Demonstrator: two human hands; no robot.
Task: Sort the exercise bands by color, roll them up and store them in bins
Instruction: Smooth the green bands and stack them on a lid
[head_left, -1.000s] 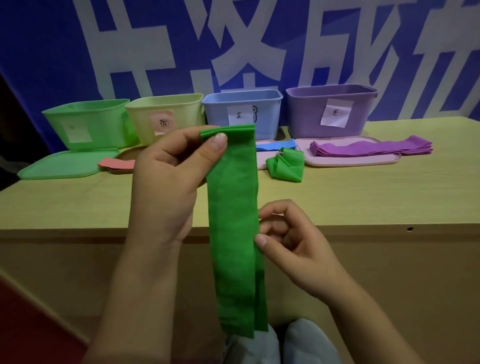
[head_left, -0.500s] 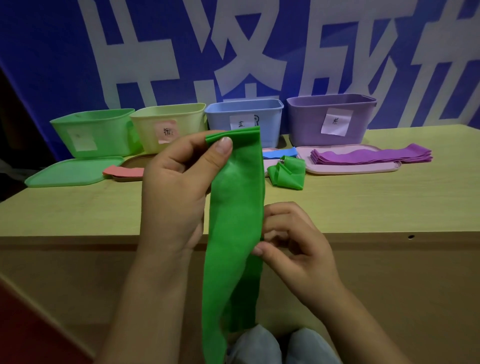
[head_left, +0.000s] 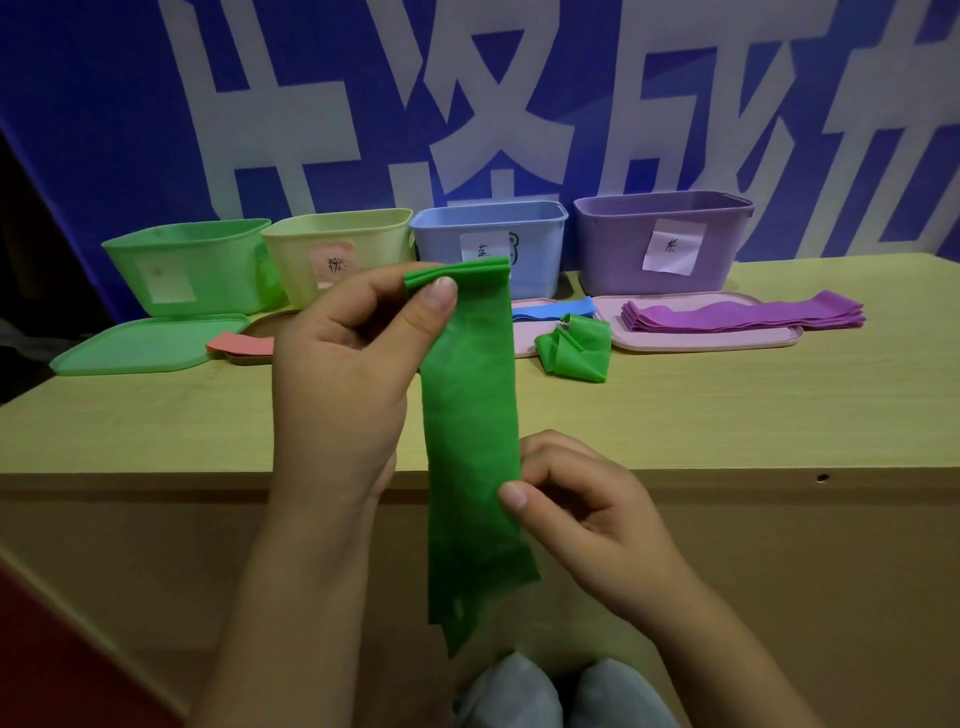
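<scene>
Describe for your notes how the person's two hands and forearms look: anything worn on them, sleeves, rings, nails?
Both the left hand and the right hand are bare: no gloves, rings, watch or bracelets. No sleeves show; the forearms are uncovered down to the frame's edge. The visible thumbnails are short and unpainted.

The scene is dim and soft, with no hard glare. Around the left hand (head_left: 343, 374), which pinches the top of the green band (head_left: 470, 441), skin looks dull and brownish; the band itself is oversaturated and grainy. The palm of the right hand (head_left: 582, 499), gripping lower, falls in shade. Above the grip the white lettering on the blue banner (head_left: 571, 104) is brightest. Far corners below the grip darken, and the table (head_left: 727, 415) edge bows from wide-angle distortion.
</scene>
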